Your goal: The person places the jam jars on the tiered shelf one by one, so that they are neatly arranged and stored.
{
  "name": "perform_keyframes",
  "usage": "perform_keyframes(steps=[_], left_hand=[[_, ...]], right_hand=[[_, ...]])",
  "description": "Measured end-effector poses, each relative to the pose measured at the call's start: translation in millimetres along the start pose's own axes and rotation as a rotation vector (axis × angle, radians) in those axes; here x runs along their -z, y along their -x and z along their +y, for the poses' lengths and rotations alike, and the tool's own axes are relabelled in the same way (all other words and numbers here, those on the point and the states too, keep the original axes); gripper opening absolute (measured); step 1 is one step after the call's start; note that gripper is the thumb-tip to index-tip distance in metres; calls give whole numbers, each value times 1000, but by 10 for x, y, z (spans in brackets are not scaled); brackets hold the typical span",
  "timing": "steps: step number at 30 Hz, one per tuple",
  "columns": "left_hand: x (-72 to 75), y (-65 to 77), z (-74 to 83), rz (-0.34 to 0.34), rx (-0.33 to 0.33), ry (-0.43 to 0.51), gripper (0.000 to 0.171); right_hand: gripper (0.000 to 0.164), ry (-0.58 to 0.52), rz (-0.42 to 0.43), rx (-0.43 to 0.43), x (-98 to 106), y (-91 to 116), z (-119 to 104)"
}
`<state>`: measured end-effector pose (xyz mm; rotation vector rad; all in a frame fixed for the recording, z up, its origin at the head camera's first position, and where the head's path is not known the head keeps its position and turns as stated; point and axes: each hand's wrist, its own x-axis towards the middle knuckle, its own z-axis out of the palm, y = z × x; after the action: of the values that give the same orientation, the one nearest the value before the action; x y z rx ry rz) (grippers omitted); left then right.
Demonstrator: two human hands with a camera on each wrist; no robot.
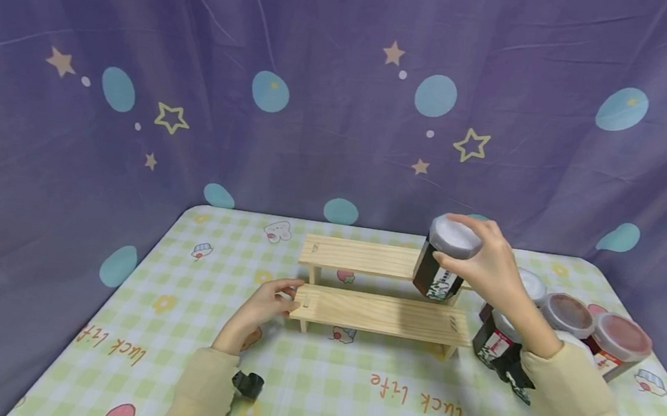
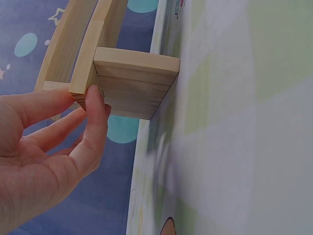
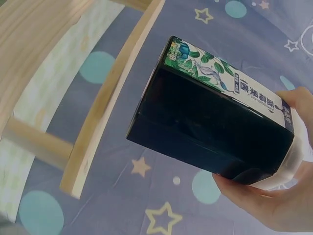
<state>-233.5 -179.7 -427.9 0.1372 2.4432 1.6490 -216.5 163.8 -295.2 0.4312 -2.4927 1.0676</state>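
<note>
My right hand (image 1: 491,265) grips a dark jam jar (image 1: 439,273) by its whitish lid, thumb and fingers on opposite sides. The jar hangs tilted over the right end of a two-tier wooden stand (image 1: 379,313), its base overlapping the upper board (image 1: 365,258) in the head view. Up close, a leafy white-and-green label (image 3: 234,90) shows along one side of the flat-sided jar. My left hand (image 1: 262,305) pinches the left end of the lower board (image 2: 84,73) between thumb and fingers.
Several more lidded jars stand close together at the right, among them a red-lidded jar (image 1: 622,337) and a dark jar (image 1: 490,345). A checked tablecloth (image 1: 299,384) covers the table. Behind it hangs a purple curtain (image 1: 341,146) with stars and dots.
</note>
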Motion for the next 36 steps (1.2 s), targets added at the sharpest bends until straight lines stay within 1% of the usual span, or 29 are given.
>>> perform_keyframes(steps=[7, 13, 17, 23, 26, 32, 36], left_hand=[[0, -4, -1, 0, 5, 13, 45], [12, 0, -14, -4, 0, 13, 44], [13, -2, -12, -7, 3, 9, 44], [3, 5, 10, -7, 14, 14, 45], [1, 46, 75, -6, 6, 16, 45], [13, 178, 275, -22, 2, -1, 45], [21, 213, 320, -35, 3, -3, 45]], right_hand=[[57, -31, -9, 25, -184, -99, -56], [57, -51, -20, 23, -342, -177, -153], [57, -77, -27, 35, -447, -225, -204], [57, -108, -43, 24, -582, -288, -278], [56, -116, -40, 29, -653, -324, -306], [56, -122, -31, 48, -796, -393, -357], [56, -123, -21, 62, -891, -441, -392]])
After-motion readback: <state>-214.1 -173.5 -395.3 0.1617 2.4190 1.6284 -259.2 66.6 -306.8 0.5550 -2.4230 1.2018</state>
